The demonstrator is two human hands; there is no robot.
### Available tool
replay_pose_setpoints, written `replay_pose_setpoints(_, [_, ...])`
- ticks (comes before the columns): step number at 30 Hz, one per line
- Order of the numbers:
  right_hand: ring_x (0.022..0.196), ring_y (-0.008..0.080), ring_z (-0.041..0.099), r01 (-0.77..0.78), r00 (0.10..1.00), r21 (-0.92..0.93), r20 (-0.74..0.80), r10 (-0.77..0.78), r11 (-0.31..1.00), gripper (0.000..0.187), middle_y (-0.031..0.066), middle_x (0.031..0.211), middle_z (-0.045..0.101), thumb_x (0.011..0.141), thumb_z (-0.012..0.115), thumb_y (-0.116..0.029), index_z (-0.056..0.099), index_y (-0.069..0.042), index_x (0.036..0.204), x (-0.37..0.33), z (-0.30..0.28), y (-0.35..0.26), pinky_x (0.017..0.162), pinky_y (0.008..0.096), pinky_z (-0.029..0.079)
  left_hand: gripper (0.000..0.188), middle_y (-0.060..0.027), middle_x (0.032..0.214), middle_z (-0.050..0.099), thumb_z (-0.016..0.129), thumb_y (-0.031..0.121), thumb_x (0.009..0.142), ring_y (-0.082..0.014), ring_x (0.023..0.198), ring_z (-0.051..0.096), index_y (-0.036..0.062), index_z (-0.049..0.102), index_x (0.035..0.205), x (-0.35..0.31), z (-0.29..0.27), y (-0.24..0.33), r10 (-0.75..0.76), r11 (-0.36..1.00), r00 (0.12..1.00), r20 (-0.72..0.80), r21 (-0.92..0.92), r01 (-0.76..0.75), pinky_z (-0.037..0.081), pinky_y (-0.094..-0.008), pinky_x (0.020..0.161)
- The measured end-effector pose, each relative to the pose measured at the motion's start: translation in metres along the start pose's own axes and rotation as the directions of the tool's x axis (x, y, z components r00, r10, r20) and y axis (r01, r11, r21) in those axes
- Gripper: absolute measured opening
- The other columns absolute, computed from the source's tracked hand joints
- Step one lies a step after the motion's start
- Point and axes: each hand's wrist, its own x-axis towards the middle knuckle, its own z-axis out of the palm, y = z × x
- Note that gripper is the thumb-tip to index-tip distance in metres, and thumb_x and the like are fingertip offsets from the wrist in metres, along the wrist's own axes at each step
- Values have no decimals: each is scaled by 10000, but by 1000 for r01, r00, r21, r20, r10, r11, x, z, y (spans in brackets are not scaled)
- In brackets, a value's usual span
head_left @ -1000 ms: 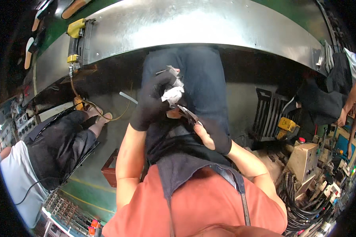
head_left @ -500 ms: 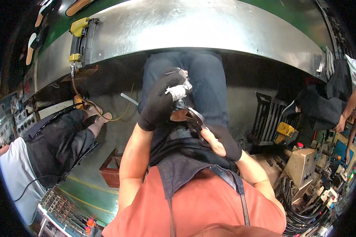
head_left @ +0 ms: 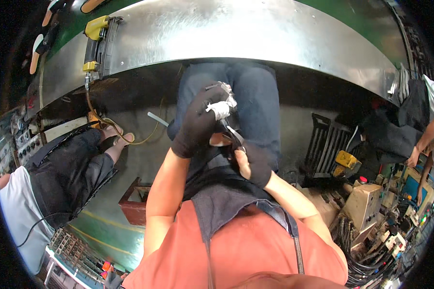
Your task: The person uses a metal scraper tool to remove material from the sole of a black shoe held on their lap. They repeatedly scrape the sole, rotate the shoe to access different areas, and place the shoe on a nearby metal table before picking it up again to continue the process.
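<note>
My left hand [head_left: 197,118], in a black glove with white tape [head_left: 219,110] around the thumb, is closed over a dark workpiece [head_left: 218,139] above my lap. A tan patch shows on this piece below the hand; the fingers hide most of it, so its kind cannot be told. Lower and to the right, my right hand [head_left: 255,166], in a dark glove with the thumb bare, is wrapped around a pair of pliers [head_left: 235,137]. The pliers' metal head points up left and meets the workpiece near my left hand; the exact contact is hidden.
A shiny metal bench [head_left: 217,36] curves across the far side. On its left lies a yellow-and-black air nailer [head_left: 96,41] with a hose [head_left: 91,108]. A seated person [head_left: 67,178] is at the left. A machine [head_left: 364,204] with cables stands at the right.
My right hand and the pliers have moved left and slightly up, closer to my left hand. The left hand, still gripping the workpiece, has shifted slightly.
</note>
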Motion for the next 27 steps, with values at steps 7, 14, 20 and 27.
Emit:
replay_pose_setpoints(7, [986,382,563,116,956,-85,280,-88,990,317,215,1059,592,934,540,-261,604,24,1059,-62,-5,75,907,446,438,765,-171,1302,471,817,209,659,-355,1286,420,57,456,1316,-48,28,54,-6,995,1000,20,-95,8,316,-481,1079])
replay_pose_setpoints(14, [945,387,583,454,867,-182,316,-386,872,490,204,999,603,917,496,-457,606,15,845,-67,-24,71,863,484,473,1198,-252,1476,289,890,403,583,-371,1411,254,39,194,1488,-99,50,43,-328,893,942,-70,-348,286,187,-484,1144])
replay_pose_setpoints(20, [945,372,584,440,871,-254,355,-340,861,297,196,1000,601,766,661,-251,610,21,875,-64,-12,90,885,474,460,904,-249,1459,323,700,551,735,-396,1419,227,43,380,1410,-96,29,-22,18,998,1000,16,58,-19,140,-503,1149])
replay_pose_setpoints(27, [983,392,569,509,841,-217,333,-427,833,361,196,1049,586,766,659,-249,593,5,1014,-47,2,94,891,502,443,768,-233,1357,410,657,565,752,-387,1312,364,48,496,1296,-89,35,-15,-55,994,997,49,-96,59,267,-496,1096])
